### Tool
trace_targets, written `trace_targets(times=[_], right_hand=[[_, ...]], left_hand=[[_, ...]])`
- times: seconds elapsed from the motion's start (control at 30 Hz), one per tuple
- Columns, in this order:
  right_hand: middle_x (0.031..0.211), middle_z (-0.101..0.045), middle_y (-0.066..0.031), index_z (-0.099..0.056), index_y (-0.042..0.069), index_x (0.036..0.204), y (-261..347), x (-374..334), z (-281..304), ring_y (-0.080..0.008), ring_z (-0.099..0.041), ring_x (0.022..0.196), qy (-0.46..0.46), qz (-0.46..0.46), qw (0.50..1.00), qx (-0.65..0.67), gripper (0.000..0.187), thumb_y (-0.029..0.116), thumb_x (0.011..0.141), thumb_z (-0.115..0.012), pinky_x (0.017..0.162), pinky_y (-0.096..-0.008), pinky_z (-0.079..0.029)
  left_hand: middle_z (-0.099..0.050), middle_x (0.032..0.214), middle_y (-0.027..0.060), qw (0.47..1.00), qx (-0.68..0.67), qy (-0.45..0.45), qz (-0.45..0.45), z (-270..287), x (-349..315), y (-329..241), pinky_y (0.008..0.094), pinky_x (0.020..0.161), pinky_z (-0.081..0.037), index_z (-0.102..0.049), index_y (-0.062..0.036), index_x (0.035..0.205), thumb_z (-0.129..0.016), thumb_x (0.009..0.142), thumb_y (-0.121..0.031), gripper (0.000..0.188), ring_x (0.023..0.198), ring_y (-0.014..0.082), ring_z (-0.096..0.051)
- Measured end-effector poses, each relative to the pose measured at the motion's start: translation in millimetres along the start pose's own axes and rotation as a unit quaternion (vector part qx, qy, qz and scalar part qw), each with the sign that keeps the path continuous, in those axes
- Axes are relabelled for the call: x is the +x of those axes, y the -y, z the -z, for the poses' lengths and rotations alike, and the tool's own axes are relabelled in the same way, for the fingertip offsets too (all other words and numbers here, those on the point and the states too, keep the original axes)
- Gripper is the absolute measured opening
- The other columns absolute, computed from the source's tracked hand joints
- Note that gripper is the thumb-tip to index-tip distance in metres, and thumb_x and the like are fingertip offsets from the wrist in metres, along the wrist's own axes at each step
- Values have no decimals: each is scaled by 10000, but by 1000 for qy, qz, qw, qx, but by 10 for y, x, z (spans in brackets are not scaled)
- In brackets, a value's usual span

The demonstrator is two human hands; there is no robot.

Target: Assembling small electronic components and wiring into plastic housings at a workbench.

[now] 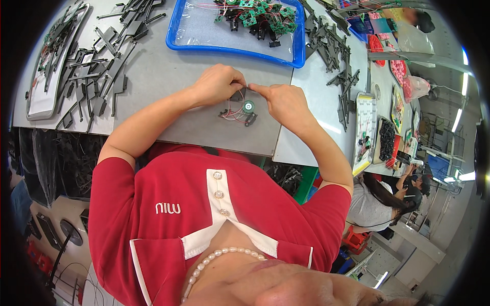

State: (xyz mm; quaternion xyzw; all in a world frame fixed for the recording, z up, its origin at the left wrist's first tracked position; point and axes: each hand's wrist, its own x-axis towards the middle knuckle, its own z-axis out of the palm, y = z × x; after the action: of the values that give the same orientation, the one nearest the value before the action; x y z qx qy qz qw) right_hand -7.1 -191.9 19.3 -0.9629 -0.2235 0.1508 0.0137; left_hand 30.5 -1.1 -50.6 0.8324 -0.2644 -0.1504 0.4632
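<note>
My left hand (pixel 219 83) is closed in a pinch at the upper end of a small wired assembly. Opposite it, my right hand (pixel 285 104) is closed, with its index fingertip almost meeting the left fingertips. What the fingers hold is too small to make out. Just below them lies a dark piece (pixel 238 95), partly covered by the left hand. Thin red and white wires (pixel 235 113) run from there over the grey table. Among these wires rest a round speaker-like disc with a green rim (pixel 248 106) and a small black part (pixel 250 120).
Beyond my hands stands a blue tray (pixel 235 49) with green circuit boards and black parts. Dark plastic strips (pixel 120 81) lie piled at the left, beside a white tray (pixel 42 106). More dark strips (pixel 344 84) lie right. Another person (pixel 372 204) sits at the right.
</note>
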Motion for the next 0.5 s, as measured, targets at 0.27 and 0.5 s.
trace_targets(times=[0.27,0.5], right_hand=[[690,-623,-70,-631,238,1115,-58,4,15,-251,-602,659,11,-30,986,161,424,31,775,-486,644,-347,-487],[672,-615,-66,-638,235,1105,-72,19,-52,-248,-599,645,0,-36,988,150,416,37,769,-493,644,-347,-484]], left_hand=[[-646,761,156,1000,-1,11,2,8,17,18,403,654,-473,-687,-60,867,-580,766,-129,163,713,328,-615],[-646,765,157,1000,-2,12,9,-2,19,24,401,653,-476,-689,-63,869,-580,766,-137,167,719,328,-616]])
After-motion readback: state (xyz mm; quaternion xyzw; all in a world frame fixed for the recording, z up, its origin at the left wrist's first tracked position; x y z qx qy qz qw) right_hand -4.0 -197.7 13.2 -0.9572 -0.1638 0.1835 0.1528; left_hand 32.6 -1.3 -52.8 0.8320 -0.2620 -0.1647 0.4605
